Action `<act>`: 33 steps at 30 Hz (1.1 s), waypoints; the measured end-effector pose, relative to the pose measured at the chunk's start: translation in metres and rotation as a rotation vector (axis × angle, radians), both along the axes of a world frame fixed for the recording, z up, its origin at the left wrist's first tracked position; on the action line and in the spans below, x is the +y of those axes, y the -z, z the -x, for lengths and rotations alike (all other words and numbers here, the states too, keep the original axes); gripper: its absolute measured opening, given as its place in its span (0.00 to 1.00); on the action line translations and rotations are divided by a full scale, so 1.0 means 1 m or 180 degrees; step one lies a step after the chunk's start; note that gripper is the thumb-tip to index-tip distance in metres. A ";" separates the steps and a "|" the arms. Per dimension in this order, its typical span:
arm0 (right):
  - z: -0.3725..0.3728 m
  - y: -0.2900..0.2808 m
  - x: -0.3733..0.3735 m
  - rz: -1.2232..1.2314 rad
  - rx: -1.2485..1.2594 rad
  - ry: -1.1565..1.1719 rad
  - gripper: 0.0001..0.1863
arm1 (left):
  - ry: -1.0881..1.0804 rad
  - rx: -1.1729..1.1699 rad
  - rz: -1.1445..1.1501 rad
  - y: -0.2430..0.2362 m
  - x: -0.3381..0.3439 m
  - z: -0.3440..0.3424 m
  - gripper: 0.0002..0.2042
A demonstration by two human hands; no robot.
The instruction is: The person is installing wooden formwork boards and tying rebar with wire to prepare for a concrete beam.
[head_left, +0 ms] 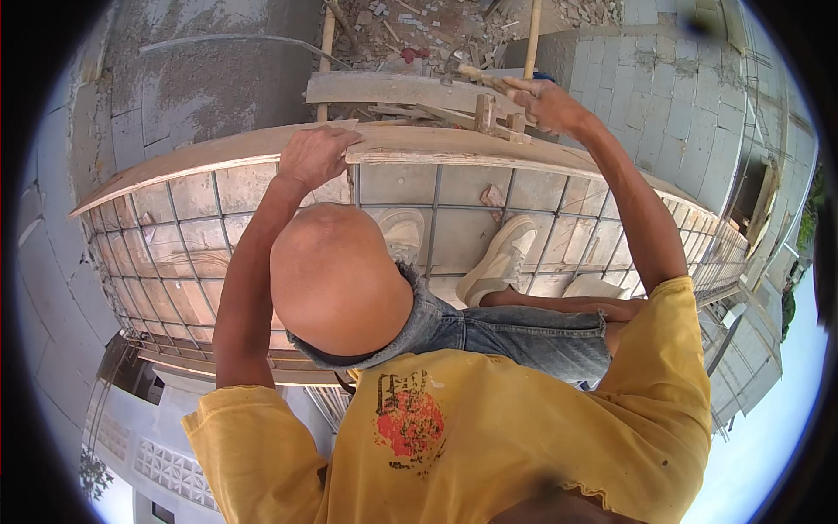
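Observation:
My right hand (548, 105) is closed around the wooden handle of a hammer (482, 77). It is raised beyond the formwork edge, and the hammer's head points left. My left hand (316, 155) grips the top edge of the left plywood board (218, 148), right where it meets the right plywood board (419, 150). The undersides of its fingers are hidden. Short wooden blocks (485, 113) stand against the far side of the right board, just below the hammer.
A rebar grid (436, 196) spans the formwork floor, with my shoes (499, 258) among the bars. Wooden posts (532, 39) and a horizontal plank (384, 88) stand beyond the boards. Rubble (406, 31) lies far below; block walls (663, 105) rise at the sides.

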State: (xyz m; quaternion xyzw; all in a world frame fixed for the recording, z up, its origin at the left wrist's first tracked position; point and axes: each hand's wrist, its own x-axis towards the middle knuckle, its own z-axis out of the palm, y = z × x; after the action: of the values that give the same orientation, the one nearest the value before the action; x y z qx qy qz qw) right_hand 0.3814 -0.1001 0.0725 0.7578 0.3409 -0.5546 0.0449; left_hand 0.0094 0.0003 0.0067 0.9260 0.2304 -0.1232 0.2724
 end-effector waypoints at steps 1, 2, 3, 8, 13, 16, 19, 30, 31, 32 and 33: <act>-0.006 0.008 -0.007 -0.0869 -0.0098 0.0330 0.29 | -0.0066 0.0143 0.0033 -0.006 0.001 -0.006 0.20; -0.005 0.018 -0.012 -0.0847 -0.0110 0.0338 0.29 | -0.0127 0.0288 0.0048 -0.009 0.001 -0.010 0.21; -0.004 0.031 -0.012 -0.1330 -0.0398 0.0217 0.29 | -0.0151 0.0252 0.0022 -0.005 0.005 -0.011 0.21; 0.026 0.040 -0.018 -0.0149 0.0250 -0.0957 0.30 | -0.0130 0.0195 0.0027 0.008 0.008 -0.001 0.21; -0.004 0.021 -0.011 -0.1456 -0.0296 0.0593 0.30 | -0.0131 0.0177 0.0057 -0.012 0.002 -0.012 0.18; 0.020 0.025 -0.015 0.0128 0.0153 -0.1364 0.30 | -0.0154 0.0146 0.0045 -0.003 0.000 0.001 0.18; -0.007 0.064 -0.026 -0.0922 -0.0236 -0.1424 0.31 | -0.0125 0.0082 0.0018 0.006 0.006 -0.002 0.19; 0.009 -0.006 -0.014 0.0289 0.0278 -0.0905 0.30 | -0.0114 0.0192 0.0124 -0.006 -0.001 -0.004 0.19; -0.007 -0.003 -0.019 -0.0351 -0.0060 -0.0710 0.31 | -0.0056 0.0209 0.0089 -0.007 -0.001 -0.008 0.20; -0.019 -0.002 -0.029 -0.0970 -0.0387 -0.0498 0.31 | -0.0025 0.0219 0.0118 -0.006 -0.003 -0.011 0.20; -0.025 -0.011 -0.029 -0.1213 -0.0449 -0.0147 0.31 | -0.0027 0.0210 0.0087 -0.004 -0.001 -0.009 0.20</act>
State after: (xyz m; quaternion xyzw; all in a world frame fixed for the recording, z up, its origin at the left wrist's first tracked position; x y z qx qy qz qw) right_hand 0.4059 -0.1293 0.0840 0.7815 0.4529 -0.4244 -0.0630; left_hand 0.0188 -0.0004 0.0103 0.9167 0.2416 -0.1555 0.2778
